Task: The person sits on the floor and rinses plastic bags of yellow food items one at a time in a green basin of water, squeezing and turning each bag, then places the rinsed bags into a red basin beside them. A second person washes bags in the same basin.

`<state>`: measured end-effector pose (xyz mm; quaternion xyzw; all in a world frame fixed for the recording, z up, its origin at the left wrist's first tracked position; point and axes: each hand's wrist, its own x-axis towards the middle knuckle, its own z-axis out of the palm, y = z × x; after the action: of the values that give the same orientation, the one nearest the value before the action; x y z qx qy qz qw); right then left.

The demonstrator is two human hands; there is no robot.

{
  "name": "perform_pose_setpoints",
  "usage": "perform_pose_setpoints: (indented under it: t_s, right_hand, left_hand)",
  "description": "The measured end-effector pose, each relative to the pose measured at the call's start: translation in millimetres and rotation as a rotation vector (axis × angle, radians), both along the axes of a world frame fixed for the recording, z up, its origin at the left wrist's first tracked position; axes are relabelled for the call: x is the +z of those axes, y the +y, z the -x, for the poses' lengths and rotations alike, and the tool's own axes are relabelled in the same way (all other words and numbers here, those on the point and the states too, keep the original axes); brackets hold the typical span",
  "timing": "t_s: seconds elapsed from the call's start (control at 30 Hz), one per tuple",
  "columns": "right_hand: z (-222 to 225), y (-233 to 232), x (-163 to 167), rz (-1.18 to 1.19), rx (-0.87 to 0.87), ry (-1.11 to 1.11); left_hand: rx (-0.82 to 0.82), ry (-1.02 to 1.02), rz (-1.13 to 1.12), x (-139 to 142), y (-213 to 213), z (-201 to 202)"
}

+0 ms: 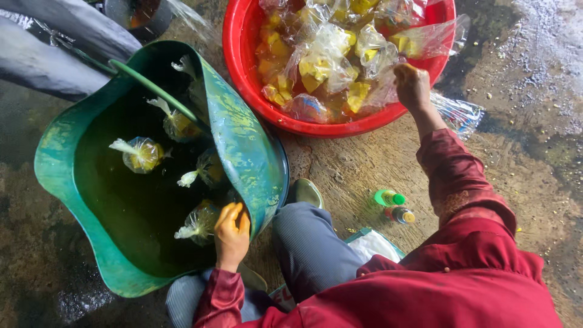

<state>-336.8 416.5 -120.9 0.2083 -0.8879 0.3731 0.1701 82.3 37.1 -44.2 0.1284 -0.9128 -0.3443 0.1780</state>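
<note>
An informal food-packing spot at ground level: wet, stained concrete floor (364, 164), a red basin (240, 54) of filled plastic bags (328, 61), and a bent green tub (243, 146).

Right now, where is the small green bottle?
In the head view, the small green bottle lies on the ground right of centre, just above a dark bottle with a yellow cap, below the red basin and beside the right sleeve.
</note>
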Motion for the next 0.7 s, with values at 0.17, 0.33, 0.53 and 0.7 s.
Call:
perform_pose_setpoints:
  t_s: [0.17,0.33,0.53,0.7]
  right_hand:
    - [-14,-14,65,-0.1,0.252,-0.097]
    - [-40,-36,127,-0.104,0.317,-0.131]
    - [-92,-40,243,0.053,0.385,-0.282]
    - [-153,-19,317,0.142,0.454,-0.223]
  left_hand:
    - [0.095,0.131,-0.143,26,18,12]
    - [-0.037,0.294,-0.256,29,60,33]
    - [-0.525,-0.271,-1.374,-29,186,127]
    - [-0.451,0.021,-2.306,-42,233,167]
